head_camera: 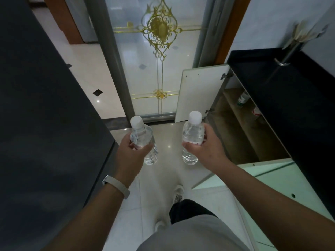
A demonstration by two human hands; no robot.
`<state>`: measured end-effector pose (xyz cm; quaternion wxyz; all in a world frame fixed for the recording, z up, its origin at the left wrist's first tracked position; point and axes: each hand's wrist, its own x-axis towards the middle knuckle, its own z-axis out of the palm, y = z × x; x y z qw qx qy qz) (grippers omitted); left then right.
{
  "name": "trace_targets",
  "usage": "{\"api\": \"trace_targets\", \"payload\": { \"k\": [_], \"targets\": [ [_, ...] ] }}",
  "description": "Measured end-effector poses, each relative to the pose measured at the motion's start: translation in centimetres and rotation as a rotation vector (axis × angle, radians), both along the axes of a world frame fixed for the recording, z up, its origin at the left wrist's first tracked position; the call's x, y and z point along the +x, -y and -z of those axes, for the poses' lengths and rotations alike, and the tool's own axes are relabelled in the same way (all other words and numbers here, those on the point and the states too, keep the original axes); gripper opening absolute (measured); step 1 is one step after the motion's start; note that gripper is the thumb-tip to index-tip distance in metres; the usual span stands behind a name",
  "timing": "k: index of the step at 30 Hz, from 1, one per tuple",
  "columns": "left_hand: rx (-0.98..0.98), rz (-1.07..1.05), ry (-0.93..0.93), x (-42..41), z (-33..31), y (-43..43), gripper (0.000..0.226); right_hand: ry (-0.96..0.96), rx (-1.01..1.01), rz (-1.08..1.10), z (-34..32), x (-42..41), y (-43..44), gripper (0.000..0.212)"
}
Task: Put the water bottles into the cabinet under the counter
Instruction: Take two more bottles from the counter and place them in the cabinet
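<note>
My left hand [131,151] grips a clear water bottle [143,140] with a white cap, held upright above the tiled floor. My right hand [203,145] grips a second clear water bottle [192,136], also capped in white, a little to the right. Both bottles hang in front of me at about the same height. The cabinet [241,124] under the black counter [282,91] stands open on my right, with wooden shelves inside. Its far white door [197,91] swings out toward the glass door.
Two small containers [243,98] sit on the cabinet's shelf. A nearer cabinet door [253,180] stands open by my right forearm. A dark counter [45,105] runs along my left. A frosted glass door [159,57] with gold ornament stands ahead.
</note>
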<state>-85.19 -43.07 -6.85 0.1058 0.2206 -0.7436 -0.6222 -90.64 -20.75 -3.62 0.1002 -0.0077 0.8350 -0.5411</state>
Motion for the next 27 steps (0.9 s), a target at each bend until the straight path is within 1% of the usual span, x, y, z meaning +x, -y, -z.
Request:
{"api": "trace_targets", "payload": {
  "k": [2, 4, 8, 13, 19, 22, 27],
  "targets": [
    [0.011, 0.014, 0.017, -2.0, 0.2, 0.3, 0.043, 0.032, -0.022, 0.009, 0.5, -1.8, 0.3, 0.058],
    [0.020, 0.028, 0.032, -4.4, 0.6, 0.5, 0.042, 0.047, -0.004, 0.011, 1.3, -4.0, 0.6, 0.058],
    [-0.011, 0.049, 0.057, -10.4, 1.0, 0.5, 0.042, 0.059, -0.004, 0.050, 3.1, -9.7, 0.9, 0.058],
    [-0.072, 0.150, 0.088, -19.4, 0.4, -0.1, 0.044, 0.058, -0.060, 0.139, 4.0, -18.0, 0.1, 0.057],
    [-0.071, 0.274, 0.092, -29.5, -1.3, -2.0, 0.044, 0.043, -0.098, 0.246, 3.8, -26.2, -2.8, 0.051],
    [-0.040, 0.323, 0.066, -33.5, -1.9, -3.8, 0.045, 0.021, -0.113, 0.316, 3.8, -28.8, -4.4, 0.049],
    [-0.064, 0.463, 0.070, -38.1, -1.5, -7.2, 0.044, 0.025, -0.095, 0.438, 3.4, -30.3, -7.3, 0.056]
  ]
}}
